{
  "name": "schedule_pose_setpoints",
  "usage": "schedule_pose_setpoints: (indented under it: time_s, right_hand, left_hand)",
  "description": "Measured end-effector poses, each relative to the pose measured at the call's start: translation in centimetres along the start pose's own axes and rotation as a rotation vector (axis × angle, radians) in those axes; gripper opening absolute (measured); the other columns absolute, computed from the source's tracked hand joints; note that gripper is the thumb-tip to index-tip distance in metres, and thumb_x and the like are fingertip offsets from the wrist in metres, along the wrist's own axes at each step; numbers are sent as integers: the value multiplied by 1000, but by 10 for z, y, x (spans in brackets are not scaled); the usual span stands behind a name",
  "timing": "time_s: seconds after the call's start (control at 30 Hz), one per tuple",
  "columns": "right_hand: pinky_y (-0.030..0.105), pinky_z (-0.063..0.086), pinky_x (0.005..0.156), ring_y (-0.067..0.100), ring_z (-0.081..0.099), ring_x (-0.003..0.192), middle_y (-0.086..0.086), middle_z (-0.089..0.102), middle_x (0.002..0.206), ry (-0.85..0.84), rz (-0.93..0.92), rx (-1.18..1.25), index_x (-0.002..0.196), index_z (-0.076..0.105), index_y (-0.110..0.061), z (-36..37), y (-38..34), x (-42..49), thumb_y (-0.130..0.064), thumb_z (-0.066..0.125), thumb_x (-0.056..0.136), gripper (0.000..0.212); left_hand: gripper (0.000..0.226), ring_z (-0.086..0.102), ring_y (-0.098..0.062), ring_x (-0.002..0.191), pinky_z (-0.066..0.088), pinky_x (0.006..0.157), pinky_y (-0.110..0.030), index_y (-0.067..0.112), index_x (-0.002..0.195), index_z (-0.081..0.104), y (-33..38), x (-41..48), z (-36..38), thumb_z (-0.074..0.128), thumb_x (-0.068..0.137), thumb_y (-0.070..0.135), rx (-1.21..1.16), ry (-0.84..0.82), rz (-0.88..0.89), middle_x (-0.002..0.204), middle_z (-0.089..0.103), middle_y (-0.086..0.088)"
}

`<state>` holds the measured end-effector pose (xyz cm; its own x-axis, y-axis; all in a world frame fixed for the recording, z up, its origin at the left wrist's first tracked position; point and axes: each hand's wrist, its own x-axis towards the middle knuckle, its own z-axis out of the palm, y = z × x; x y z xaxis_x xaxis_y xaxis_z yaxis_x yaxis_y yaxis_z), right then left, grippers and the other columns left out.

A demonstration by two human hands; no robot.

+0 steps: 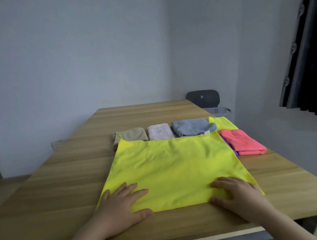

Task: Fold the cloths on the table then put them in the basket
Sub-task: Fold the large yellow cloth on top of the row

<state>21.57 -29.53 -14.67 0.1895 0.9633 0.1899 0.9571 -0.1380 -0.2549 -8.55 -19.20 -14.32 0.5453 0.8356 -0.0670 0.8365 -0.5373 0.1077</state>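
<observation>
A large yellow cloth (173, 167) lies spread flat on the wooden table (50, 191) in front of me. My left hand (123, 206) rests flat on its near left corner, fingers straight. My right hand (237, 192) rests flat on its near right corner. Behind it lie folded cloths in a row: beige (131, 135), pale pink (159, 132) and grey-blue (192, 127). A folded coral cloth (242, 142) lies at the right, with a second yellow cloth (223, 123) behind it and a purple edge (234, 151) under it. A grey basket (219, 110) shows past the table's far right corner.
A dark chair back (203, 98) stands behind the basket against the wall. A dark curtain (312, 49) hangs at the right. A pale box edge (56, 144) peeks out at the table's left side. Bare wood runs along the table's left half and far end.
</observation>
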Motion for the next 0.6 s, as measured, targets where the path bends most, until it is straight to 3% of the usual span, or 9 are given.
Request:
schedule_pose_setpoints:
  time_s: [0.1, 0.23, 0.37, 0.47, 0.53, 0.6]
  right_hand:
    - [27, 25, 103, -1, 32, 132, -30, 41, 135, 17, 33, 27, 123, 47, -49, -3, 14, -1, -65, 51, 80, 46]
    - [30, 29, 96, 13, 47, 114, -13, 56, 118, 59, 159, 186, 98, 50, -37, -4, 19, -3, -36, 55, 82, 17]
    - [35, 25, 94, 15, 40, 111, -12, 46, 100, 112, 259, 95, 88, 45, -35, -5, 12, -4, -39, 50, 80, 10]
    - [35, 28, 90, 20, 37, 106, -7, 41, 103, 141, 372, 38, 91, 49, -39, -7, 13, -6, -48, 51, 77, 17]
    - [35, 29, 89, 21, 38, 104, -6, 42, 103, 149, 406, 10, 94, 51, -43, -8, 15, -8, -53, 50, 78, 19]
    - [34, 31, 89, 20, 42, 106, -9, 42, 100, 129, 373, -9, 101, 55, -47, -10, 17, -9, -59, 47, 82, 24]
  left_hand:
    - [76, -13, -5, 143, -6, 116, -41, 55, 141, 8, -11, -2, -4, 31, 72, 81, -11, -94, 41, 156, -6, 19]
    - [69, -14, -5, 143, -8, 115, -40, 55, 140, 8, -16, 3, -9, 37, 80, 74, -12, -157, 61, 155, -8, 20]
    - [48, 13, -1, 141, 7, 116, -35, 57, 131, 33, -11, -2, 0, 41, 85, 66, -114, 130, 18, 149, 20, 25]
    - [37, 45, -4, 117, 30, 99, -20, 42, 119, 59, -11, -5, 4, 58, 84, 53, -227, 368, 20, 120, 44, 18]
    - [36, 50, -6, 102, 35, 87, -17, 33, 114, 64, -15, -9, 5, 66, 81, 47, -302, 430, -27, 104, 46, 12]
    - [38, 50, -5, 101, 36, 86, -16, 34, 115, 62, -23, -14, 5, 68, 79, 46, -355, 384, -56, 104, 48, 12]
